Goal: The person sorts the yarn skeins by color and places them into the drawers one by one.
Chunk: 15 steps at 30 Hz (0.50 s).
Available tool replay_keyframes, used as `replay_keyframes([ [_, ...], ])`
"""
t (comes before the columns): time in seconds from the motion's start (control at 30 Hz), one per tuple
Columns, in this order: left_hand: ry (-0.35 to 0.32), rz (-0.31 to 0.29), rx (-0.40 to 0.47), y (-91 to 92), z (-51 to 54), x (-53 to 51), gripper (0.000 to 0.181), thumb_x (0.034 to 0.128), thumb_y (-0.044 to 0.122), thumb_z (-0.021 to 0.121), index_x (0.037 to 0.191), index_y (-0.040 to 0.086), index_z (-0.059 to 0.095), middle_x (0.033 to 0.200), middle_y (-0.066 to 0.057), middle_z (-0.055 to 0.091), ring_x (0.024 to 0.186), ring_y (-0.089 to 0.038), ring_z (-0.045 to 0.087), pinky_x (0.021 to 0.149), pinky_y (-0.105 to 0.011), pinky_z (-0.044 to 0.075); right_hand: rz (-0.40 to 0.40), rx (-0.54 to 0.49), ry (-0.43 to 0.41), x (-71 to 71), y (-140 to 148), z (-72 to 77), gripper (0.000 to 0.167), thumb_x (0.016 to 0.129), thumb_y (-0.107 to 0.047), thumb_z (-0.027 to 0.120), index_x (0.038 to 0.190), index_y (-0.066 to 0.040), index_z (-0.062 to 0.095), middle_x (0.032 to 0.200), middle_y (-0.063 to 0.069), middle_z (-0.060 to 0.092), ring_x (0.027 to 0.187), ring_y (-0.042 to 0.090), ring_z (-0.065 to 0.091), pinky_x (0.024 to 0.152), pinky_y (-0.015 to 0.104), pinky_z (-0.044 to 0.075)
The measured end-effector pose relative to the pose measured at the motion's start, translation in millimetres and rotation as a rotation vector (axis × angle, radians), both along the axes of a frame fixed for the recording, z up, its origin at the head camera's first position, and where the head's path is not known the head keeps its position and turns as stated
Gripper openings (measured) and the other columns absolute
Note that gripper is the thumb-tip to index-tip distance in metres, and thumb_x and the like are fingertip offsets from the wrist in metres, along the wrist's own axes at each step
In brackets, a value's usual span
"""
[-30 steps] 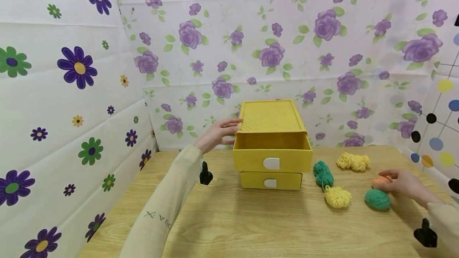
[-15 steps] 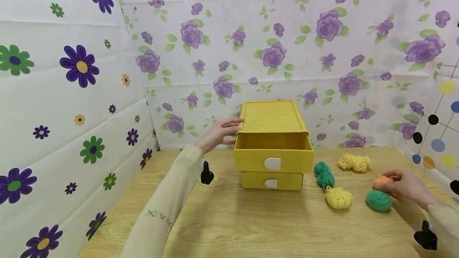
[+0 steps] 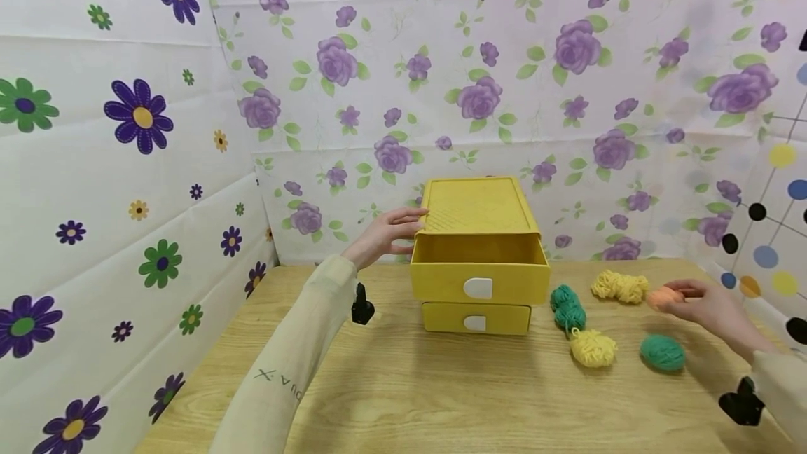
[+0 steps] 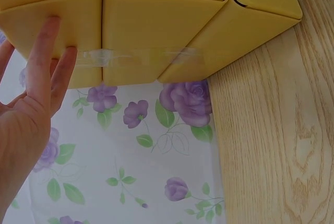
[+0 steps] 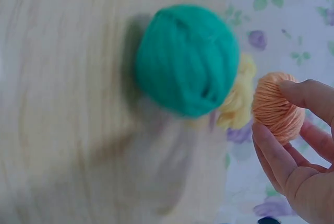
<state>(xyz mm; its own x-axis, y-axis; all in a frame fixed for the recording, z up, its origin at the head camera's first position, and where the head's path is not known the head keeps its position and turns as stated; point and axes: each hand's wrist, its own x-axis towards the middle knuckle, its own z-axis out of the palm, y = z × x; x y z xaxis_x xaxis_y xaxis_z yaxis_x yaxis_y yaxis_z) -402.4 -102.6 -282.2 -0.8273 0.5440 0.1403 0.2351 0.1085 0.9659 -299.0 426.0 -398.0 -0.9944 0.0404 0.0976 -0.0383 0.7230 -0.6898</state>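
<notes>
A yellow drawer box (image 3: 476,205) stands at the table's middle back, its upper drawer (image 3: 441,284) pulled out and the lower one (image 3: 441,317) nearly closed. My left hand (image 3: 384,235) touches the box's left side near the top; in the left wrist view the fingers of that hand (image 4: 31,93) lie extended against the yellow side wall. On the right, my right hand (image 3: 715,310) pinches an orange yarn ball (image 3: 664,296) between thumb and fingers. The right wrist view shows the orange ball (image 5: 276,108) held above the table, beside a green ball (image 5: 187,61).
The green yarn ball (image 3: 662,353) lies nearest my right hand. A yellow skein (image 3: 621,286) lies farther back, with a green skein (image 3: 569,308) and another yellow one (image 3: 594,348) right of the box. Flowered cloth walls (image 3: 353,125) stand behind and left of the wooden table (image 3: 403,391).
My right hand has lifted the orange ball up and away from beside the green ball. The left hand has stayed at the box.
</notes>
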Motion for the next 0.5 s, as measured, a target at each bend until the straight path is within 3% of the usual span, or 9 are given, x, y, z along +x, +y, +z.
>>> replay_keyframes([
  [0.23, -0.013, -0.008, -0.001, -0.6, 0.4, 0.7, 0.042, 0.0931, 0.022, 0.054, 0.133, 0.013, 0.046, 0.129, -0.006, 0.044, 0.11, -0.027, 0.047, 0.081, -0.041, 0.045, 0.069, -0.026, 0.057, 0.5, -19, 23.4, 0.072, 0.084, -0.042, 0.062, 0.131, 0.007, 0.037, 0.124, 0.037, 0.035, 0.107, 0.05, 0.038, 0.072, 0.05, 0.045],
  [0.5, -0.014, -0.058, -0.014, -0.7, 14.6, 16.5, 0.047, 0.0947, 0.018, 0.05, 0.138, 0.005, 0.037, 0.134, -0.013, 0.038, 0.112, -0.031, 0.044, 0.085, -0.044, 0.043, 0.109, -0.053, 0.051, 2.7, -39, 46.0, 0.075, 0.086, -0.042, 0.059, 0.136, 0.006, 0.032, 0.127, 0.035, 0.035, 0.11, 0.049, 0.036, 0.076, 0.054, 0.041],
])
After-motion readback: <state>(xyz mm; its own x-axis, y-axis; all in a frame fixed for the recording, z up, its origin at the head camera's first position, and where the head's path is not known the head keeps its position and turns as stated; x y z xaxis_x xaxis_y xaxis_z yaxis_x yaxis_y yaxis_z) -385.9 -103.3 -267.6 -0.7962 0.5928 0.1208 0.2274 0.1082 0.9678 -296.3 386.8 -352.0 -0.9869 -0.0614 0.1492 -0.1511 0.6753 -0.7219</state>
